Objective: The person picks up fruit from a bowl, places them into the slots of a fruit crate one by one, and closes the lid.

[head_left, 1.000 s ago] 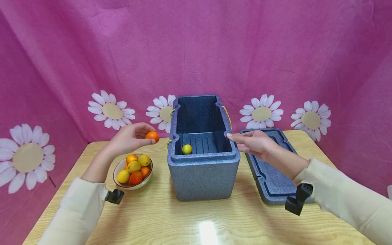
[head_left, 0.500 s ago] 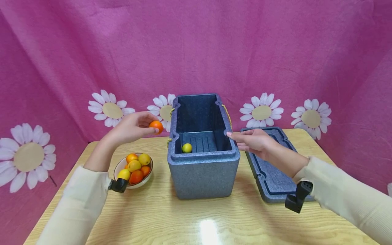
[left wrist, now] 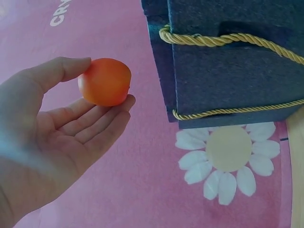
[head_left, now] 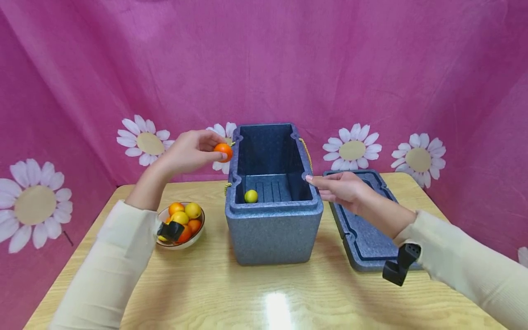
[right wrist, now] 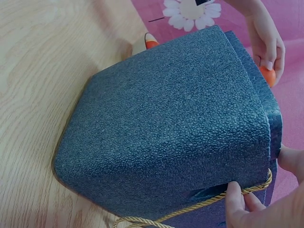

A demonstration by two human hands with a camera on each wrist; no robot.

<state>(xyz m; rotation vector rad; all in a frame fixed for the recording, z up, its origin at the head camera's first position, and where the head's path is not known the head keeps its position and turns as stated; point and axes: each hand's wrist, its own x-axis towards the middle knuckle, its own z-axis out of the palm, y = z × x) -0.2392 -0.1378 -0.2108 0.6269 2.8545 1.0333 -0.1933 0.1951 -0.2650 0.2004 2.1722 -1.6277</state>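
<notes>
My left hand [head_left: 190,149] pinches an orange [head_left: 223,152] between thumb and fingertips, up beside the left rim of a grey foam cooler box [head_left: 273,238]. In the left wrist view, the orange [left wrist: 105,81] stands apart from the box's rope side. My right hand [head_left: 344,189] holds the box's right rim, thumb on top and fingers down the outer side. The right wrist view has its fingers [right wrist: 233,202] against the yellow rope handle [right wrist: 204,202]. Inside the lidless box lies one yellow-green citrus fruit [head_left: 251,196].
Left of the box stands a white bowl [head_left: 183,246] with several lemons and oranges, partly covered by my left wrist camera [head_left: 171,231]. The grey lid [head_left: 371,229] lies on the wooden table [head_left: 231,293] at right, under my right forearm. A pink daisy cloth [head_left: 264,59] hangs behind.
My left hand has risen with the orange and moved right, from over the bowl's side to the box's left rim. The right hand has stayed at the box's right rim.
</notes>
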